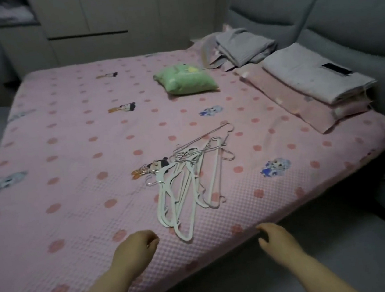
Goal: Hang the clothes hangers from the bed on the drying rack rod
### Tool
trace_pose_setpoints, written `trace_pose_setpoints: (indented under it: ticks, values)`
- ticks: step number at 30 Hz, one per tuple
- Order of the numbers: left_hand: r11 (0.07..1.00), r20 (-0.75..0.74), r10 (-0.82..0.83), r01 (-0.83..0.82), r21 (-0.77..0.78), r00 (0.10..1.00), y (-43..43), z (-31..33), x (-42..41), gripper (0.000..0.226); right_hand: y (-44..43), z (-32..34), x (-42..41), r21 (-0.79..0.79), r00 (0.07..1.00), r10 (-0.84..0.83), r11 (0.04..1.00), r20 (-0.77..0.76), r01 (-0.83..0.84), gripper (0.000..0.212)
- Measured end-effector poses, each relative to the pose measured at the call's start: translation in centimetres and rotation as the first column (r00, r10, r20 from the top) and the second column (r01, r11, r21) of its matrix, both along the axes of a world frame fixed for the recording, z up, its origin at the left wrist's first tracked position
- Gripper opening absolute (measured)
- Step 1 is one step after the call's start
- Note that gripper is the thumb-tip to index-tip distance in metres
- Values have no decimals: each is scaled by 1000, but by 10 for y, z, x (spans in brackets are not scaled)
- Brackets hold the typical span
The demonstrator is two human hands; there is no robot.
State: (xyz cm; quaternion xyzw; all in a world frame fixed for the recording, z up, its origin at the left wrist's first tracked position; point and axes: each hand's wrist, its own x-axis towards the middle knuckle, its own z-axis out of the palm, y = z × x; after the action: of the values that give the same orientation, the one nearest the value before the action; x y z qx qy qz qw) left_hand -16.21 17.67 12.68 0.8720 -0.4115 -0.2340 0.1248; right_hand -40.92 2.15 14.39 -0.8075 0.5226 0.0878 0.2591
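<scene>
While the head view looks down across the bed, a pink waffle-textured bed cover with red dots and cartoon figures (64, 148) fills most of the frame.

Task item: a tangled heap of white plastic and thin metal-wire clothes hangers (186, 183) lies flat on the cover, close to the bed's near edge and nearer the headboard end than the foot. Several wire hooks point towards the far edge. No hand touches the heap.

Left hand (136, 248): over the cover at the near edge, just beside the lowest white hanger but apart from it. Fingers loosely curled, grasping nothing.

Right hand (276, 240): at the near edge, on the headboard side of the heap. Fingers relaxed, grasping nothing. Whether the fingertips touch the cover cannot be told.

Other items: a small green cushion (186, 81) sits near the far edge. A folded grey blanket (244, 46) lies at the far corner by the grey upholstered headboard (339, 4). A folded pale grey quilt (311, 73) rests on folded pink bedding (304, 109) along the headboard edge, and a small dark rectangular object (335, 69) lies on top, its nature unclear. Beige cabinet fronts (95, 11) stand beyond the far edge.
</scene>
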Motion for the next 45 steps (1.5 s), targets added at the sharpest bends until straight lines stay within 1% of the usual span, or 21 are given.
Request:
trace_pose_setpoints:
  ticks: [3,7,9,12,14,16,18,19,21,22,24,25,28,32,35,37,39,40,41,43,45]
  values:
    - [997,18,69,-68,-40,997,-23,-21,24,33,-37,-18,38,49,999,33,998,-33,-31,41]
    - [997,40,-16,12,78,999,-65,-61,60,53,-89,-48,85,102,995,73,993,-70,-65,46]
    - [988,43,-82,76,135,996,-94,-88,81,66,-114,-65,107,112,996,46,993,-75,-37,47]
    - [990,69,-86,78,113,994,-138,-131,108,98,-148,-94,134,125,1000,9,992,-28,-5,47]
    - [991,69,-75,67,114,995,-163,-155,124,104,-169,-116,146,143,999,-35,989,2,35,47]
    - [988,30,-92,88,124,995,-178,-176,143,106,-192,-134,159,123,997,-72,990,19,70,48]
    - [974,21,-174,169,152,984,-183,-199,159,127,-221,-153,172,73,996,-85,994,8,84,50]
    - [968,15,-199,194,160,980,-181,-210,164,133,-235,-161,178,44,996,-84,995,-12,85,52]
    - [979,34,-171,166,120,985,-179,-230,170,127,-265,-175,192,-25,996,-92,996,-23,91,54]
    - [974,35,-194,188,128,980,-178,-235,172,117,-279,-181,200,-65,994,-104,993,-14,103,54]
    - [958,-27,-220,221,183,975,-179,-237,173,90,-300,-189,214,-125,992,-124,985,-26,120,53]
    - [954,-6,-237,234,186,971,-179,-239,173,83,-308,-192,219,-132,992,-117,985,-55,109,52]
    - [956,96,-276,264,125,956,-179,-243,176,77,-322,-200,227,-153,987,-49,988,-156,25,44]
    - [958,174,-284,270,102,943,-181,-245,179,77,-327,-199,229,-264,974,-25,964,-225,-36,26]
    - [959,104,-266,252,130,958,-181,-240,181,77,-329,-187,229,-258,949,39,958,-313,-125,26]
    - [958,78,-267,256,132,960,-182,-237,182,77,-330,-178,226,-265,946,78,950,-313,-166,26]
    - [949,44,-288,279,145,957,-183,-233,181,77,-329,-172,221,-364,954,121,905,-273,-219,18]
    - [943,43,-298,286,170,954,-183,-234,179,77,-330,-169,216,-430,954,175,862,-243,-268,15]
    - [935,40,-305,291,205,952,-184,-233,178,78,-329,-165,213,-495,950,218,814,-224,-304,22]
    - [939,42,-291,277,203,956,-187,-225,175,93,-325,-155,206,-538,950,244,784,-192,-310,38]
    - [963,16,-236,231,141,972,-190,-221,174,127,-320,-140,201,-535,942,243,777,-233,-333,42]
